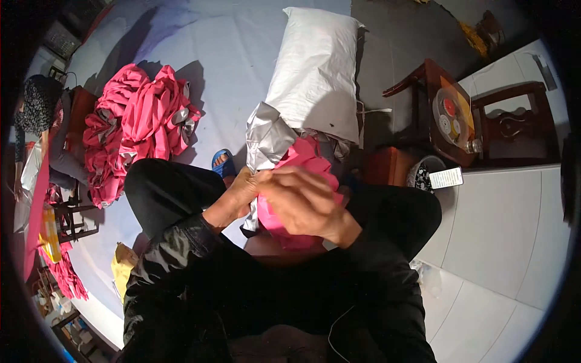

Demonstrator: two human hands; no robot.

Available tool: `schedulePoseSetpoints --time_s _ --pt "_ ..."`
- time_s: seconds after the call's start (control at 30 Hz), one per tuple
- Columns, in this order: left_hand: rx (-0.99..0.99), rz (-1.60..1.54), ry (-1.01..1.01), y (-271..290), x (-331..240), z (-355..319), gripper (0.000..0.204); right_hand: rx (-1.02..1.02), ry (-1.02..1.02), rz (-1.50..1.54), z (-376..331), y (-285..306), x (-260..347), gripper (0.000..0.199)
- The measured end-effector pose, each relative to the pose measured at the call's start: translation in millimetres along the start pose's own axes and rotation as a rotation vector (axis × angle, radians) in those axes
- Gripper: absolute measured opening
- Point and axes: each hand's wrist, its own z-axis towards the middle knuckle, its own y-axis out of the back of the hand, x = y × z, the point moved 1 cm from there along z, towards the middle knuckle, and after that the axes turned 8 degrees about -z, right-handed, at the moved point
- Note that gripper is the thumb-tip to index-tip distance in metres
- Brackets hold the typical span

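Note:
A pink fabric piece (310,158) with a silver underside (267,134) lies bunched between my knees. My left hand (241,192) is closed on its silver side, where the cloth sticks up above the fingers. Over the pink part, my right hand (305,202) is curled with its fingertips meeting the left hand; it is a little blurred and seems to pinch the same cloth. The exact grip point is hidden behind the fingers. Some pink cloth hangs down below both hands.
A stuffed white sack (318,69) lies ahead. To the left is a large heap of pink fabric (142,118), with another person (45,121) beyond it. On the right stand a wooden chair (514,121), a stool with a round plastic container (452,118), and a bin (423,172).

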Motion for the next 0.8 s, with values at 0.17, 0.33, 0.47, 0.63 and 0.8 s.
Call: schedulePoseSetpoints --time_s 0.17,0.33,0.47,0.63,0.8 --pt "-0.005 0.015 -0.12 -5.1 -4.3 -2.5 0.043 0.177 -0.252 0.122 -22.1 -18.7 -23.8 0.026" --pt "0.069 0.115 -0.094 -2.0 -7.8 -4.6 0.043 0.339 -0.548 0.21 -42.9 -26.0 -51.3 0.025" --pt "0.093 0.071 -0.119 -4.6 -9.2 -9.0 0.043 0.386 -0.661 0.217 -46.4 -24.8 -49.3 0.023" --pt "0.037 0.052 -0.219 -12.9 -17.5 -14.6 0.043 0.068 -0.325 -0.031 -17.3 -3.5 -31.7 0.02" --pt "0.097 0.023 -0.215 -7.9 -8.1 -9.0 0.042 0.125 -0.231 0.072 -6.1 -6.1 -20.2 0.02"
